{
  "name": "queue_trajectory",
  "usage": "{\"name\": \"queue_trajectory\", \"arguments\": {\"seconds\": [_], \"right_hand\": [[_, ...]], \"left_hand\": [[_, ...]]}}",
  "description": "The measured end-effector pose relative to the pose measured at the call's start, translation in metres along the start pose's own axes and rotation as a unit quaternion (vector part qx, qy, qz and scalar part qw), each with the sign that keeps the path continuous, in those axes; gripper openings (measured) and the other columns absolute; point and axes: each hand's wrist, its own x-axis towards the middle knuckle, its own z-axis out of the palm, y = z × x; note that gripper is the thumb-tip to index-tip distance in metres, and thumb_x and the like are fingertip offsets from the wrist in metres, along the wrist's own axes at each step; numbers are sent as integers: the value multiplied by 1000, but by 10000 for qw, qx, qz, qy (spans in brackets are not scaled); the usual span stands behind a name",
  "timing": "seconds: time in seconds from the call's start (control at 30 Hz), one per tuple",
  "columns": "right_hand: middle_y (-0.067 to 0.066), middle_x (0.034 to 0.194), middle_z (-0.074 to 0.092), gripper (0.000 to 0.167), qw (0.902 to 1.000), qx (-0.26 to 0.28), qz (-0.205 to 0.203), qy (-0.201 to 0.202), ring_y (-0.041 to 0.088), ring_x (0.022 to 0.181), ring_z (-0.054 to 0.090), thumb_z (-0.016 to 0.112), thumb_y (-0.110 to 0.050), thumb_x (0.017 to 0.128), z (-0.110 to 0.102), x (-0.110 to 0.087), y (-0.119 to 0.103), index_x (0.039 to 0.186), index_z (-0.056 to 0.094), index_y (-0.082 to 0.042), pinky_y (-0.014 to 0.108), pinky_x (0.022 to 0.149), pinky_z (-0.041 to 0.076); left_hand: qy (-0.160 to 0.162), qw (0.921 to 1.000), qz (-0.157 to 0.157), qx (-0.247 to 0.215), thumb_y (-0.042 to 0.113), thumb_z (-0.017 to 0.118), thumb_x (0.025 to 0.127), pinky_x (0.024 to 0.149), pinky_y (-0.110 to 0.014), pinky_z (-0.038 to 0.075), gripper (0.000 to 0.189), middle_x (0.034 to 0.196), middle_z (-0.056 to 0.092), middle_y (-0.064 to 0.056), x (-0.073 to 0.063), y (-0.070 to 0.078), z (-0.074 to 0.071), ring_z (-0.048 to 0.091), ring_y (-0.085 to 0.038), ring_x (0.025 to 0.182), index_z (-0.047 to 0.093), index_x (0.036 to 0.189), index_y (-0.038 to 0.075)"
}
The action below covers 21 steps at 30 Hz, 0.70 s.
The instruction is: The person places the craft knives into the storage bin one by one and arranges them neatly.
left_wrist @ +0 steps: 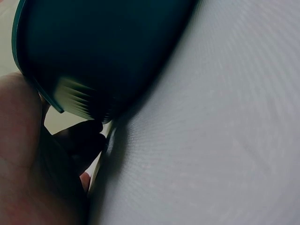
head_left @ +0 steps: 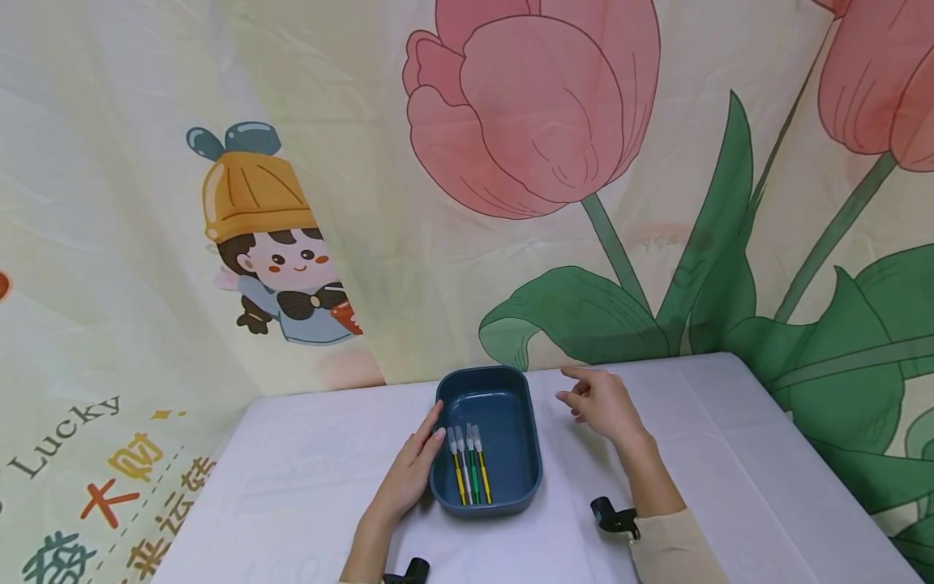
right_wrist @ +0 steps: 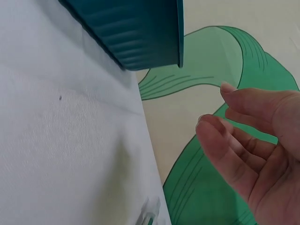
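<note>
A dark blue rectangular tray (head_left: 511,405) with rounded corners sits on the table. Several slim pens (head_left: 473,470) with clear caps and yellow, green and pale barrels lie side by side along its left half. My left hand (head_left: 410,470) grips the tray's left side, thumb at the rim; the left wrist view has its darkened fingers (left_wrist: 86,140) against the ribbed outer wall. Right of the tray, apart from it, my right hand (head_left: 600,403) hovers with fingers loosely bent and nothing between them. Low in the right wrist view shows a small clear-and-green tip (right_wrist: 149,216), mostly cut off.
A white cloth covers the table (head_left: 314,487). Behind it hangs a printed backdrop (head_left: 387,308) with tulips and a cartoon figure, close to the table's far edge. Black wrist cameras (head_left: 613,517) sit by both forearms.
</note>
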Motion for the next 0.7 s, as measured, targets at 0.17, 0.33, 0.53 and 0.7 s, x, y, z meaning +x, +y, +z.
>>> {"name": "queue_trajectory", "arguments": {"seconds": [0.17, 0.33, 0.53, 0.7], "right_hand": [[7, 84, 72, 50, 9999, -102, 90, -1, 19, 64, 68, 79, -16, 93, -6, 0, 7, 141, 65, -7, 28, 57, 58], [9, 89, 73, 52, 9997, -192, 134, -69, 23, 64, 68, 79, -16, 93, -12, -1, 12, 142, 64, -7, 30, 56, 55], [17, 119, 75, 52, 9967, -772, -161, -201, 30, 94, 74, 78, -17, 94, -17, -1, 17, 143, 63, -5, 42, 76, 61], [18, 141, 66, 54, 9920, -1184, -283, -319, 38, 119, 68, 77, -22, 95, -19, -2, 22, 145, 62, -7, 55, 95, 57]], "left_hand": [[1, 10000, -15, 36, 53, 43, 110, 127, -66, 12, 52, 169, 28, 16, 0, -1, 1, 22, -28, 161, 31, 160, 49], [35, 9999, -50, 85, 51, 43, 110, 126, -68, 13, 51, 170, 28, 15, 0, 0, 1, 23, -31, 160, 31, 160, 50], [53, 9999, -60, 71, 48, 43, 111, 126, -68, 13, 51, 170, 29, 15, 0, 0, 1, 23, -31, 160, 32, 160, 48], [42, 10000, -41, 50, 48, 43, 111, 126, -67, 13, 51, 170, 28, 15, 0, 0, 1, 23, -31, 160, 32, 160, 48]]}}
